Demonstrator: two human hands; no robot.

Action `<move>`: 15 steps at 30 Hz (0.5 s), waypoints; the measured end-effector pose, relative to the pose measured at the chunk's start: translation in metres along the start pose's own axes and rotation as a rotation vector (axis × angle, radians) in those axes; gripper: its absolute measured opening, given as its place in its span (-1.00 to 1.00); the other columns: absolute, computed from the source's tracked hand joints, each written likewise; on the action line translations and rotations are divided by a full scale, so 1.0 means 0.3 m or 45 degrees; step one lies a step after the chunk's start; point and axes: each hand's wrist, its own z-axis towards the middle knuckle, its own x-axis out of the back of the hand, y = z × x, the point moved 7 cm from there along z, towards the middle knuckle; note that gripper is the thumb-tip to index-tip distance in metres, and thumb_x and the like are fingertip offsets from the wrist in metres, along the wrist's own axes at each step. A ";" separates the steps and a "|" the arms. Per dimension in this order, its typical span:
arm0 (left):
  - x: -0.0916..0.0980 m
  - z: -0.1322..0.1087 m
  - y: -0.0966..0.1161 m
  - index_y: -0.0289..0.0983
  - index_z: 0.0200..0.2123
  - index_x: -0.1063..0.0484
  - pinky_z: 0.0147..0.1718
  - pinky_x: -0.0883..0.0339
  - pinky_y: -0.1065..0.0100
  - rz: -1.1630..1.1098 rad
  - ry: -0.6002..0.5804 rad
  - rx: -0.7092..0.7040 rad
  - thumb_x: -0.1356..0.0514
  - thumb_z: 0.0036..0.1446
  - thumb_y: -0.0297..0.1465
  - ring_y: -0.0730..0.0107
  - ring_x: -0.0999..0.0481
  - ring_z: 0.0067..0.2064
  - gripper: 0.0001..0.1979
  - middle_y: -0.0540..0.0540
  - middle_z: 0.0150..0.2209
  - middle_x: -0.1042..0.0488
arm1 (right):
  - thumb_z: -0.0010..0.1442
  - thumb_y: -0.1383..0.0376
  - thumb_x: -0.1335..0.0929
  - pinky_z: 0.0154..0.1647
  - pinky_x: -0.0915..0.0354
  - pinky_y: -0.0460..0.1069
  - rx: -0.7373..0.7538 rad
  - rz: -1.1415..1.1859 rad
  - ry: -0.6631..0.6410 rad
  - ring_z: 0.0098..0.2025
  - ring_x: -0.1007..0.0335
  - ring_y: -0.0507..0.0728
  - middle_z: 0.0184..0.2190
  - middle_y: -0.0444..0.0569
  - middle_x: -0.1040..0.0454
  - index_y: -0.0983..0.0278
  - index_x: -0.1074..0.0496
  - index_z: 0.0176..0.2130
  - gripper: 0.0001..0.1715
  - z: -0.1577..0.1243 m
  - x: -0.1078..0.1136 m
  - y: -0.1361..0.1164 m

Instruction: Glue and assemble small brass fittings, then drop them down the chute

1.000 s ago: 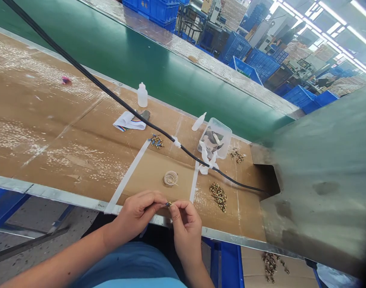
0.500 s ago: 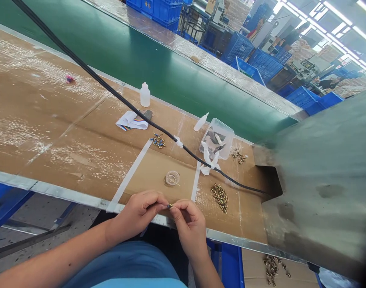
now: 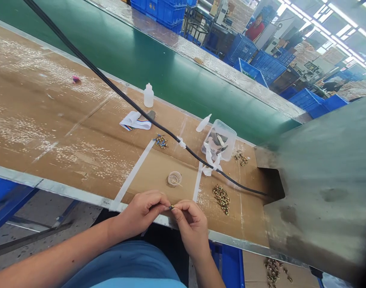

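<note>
Between the fingertips of both hands sits a small brass-and-blue part point(image 3: 171, 207), too tiny to make out fully. My left hand point(image 3: 147, 210) pinches its left end, and my right hand point(image 3: 191, 224) pinches the other end, just over the bench's front edge. Beyond them a small clear cup point(image 3: 174, 179) with a thin stick in it stands on a piece of cardboard. A pile of small brass parts point(image 3: 221, 199) lies to the right of my right hand. Farther back is a small heap of blue-and-brass parts point(image 3: 160, 141).
A black cable point(image 3: 111, 84) crosses above the bench. At the back stand a white squeeze bottle point(image 3: 149, 96), a lying dropper bottle point(image 3: 203, 123), a striped ribbon point(image 3: 136, 121) and a clear plastic box point(image 3: 227, 138). A metal housing point(image 3: 327, 176) borders the right; a green conveyor point(image 3: 171, 66) runs behind.
The view has shifted slightly, so the bench things appear a little farther right. Both hands keep their pinch on the small part. A person in red now shows in the background.
</note>
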 end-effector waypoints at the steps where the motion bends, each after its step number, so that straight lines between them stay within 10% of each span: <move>1: 0.000 -0.002 0.000 -0.27 -0.31 -0.43 -0.30 -0.28 0.47 0.004 0.001 0.000 -0.07 0.22 -0.53 0.44 -0.47 -0.31 -0.85 -0.02 -0.37 -0.49 | 0.22 0.28 -0.35 -0.33 -0.26 -0.07 -0.001 -0.004 0.001 -0.34 -0.37 0.08 -0.41 -0.07 -0.47 0.27 -0.47 -0.36 -0.85 0.001 0.001 0.000; 15: 0.010 -0.009 0.018 -0.22 -0.29 -0.44 -0.33 -0.33 0.51 0.040 -0.009 -0.072 -0.07 0.25 -0.48 0.46 -0.48 -0.33 -0.84 0.01 -0.37 -0.50 | 0.19 0.26 -0.36 -0.32 -0.26 -0.06 -0.019 0.030 0.058 -0.35 -0.37 0.08 -0.42 -0.06 -0.47 0.27 -0.49 -0.39 -0.84 0.012 0.001 -0.010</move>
